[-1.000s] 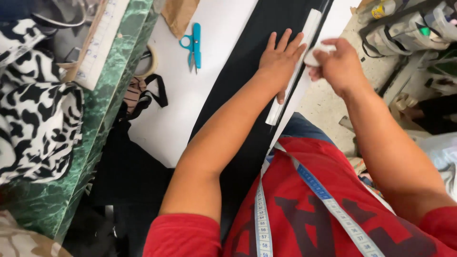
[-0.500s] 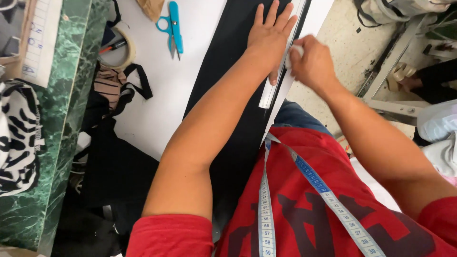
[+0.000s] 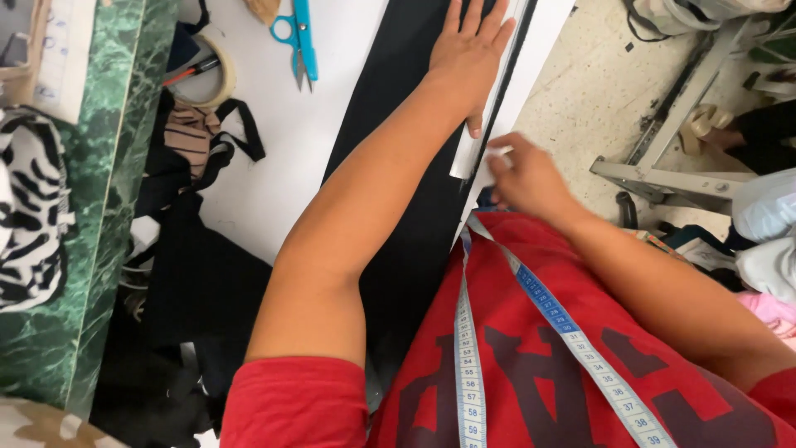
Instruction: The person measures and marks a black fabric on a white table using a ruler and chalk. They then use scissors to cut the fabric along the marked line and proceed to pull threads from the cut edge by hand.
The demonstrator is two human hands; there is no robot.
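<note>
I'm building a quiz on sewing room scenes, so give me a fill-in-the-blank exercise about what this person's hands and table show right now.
1. The left hand lies flat on a strip of ____ fabric.
2. The scissors on the white table have ____ handles.
3. A measuring tape hangs over a ____ shirt.
4. The right hand is at the near end of a long ____.

Missing words: black; blue; red; ruler
</note>
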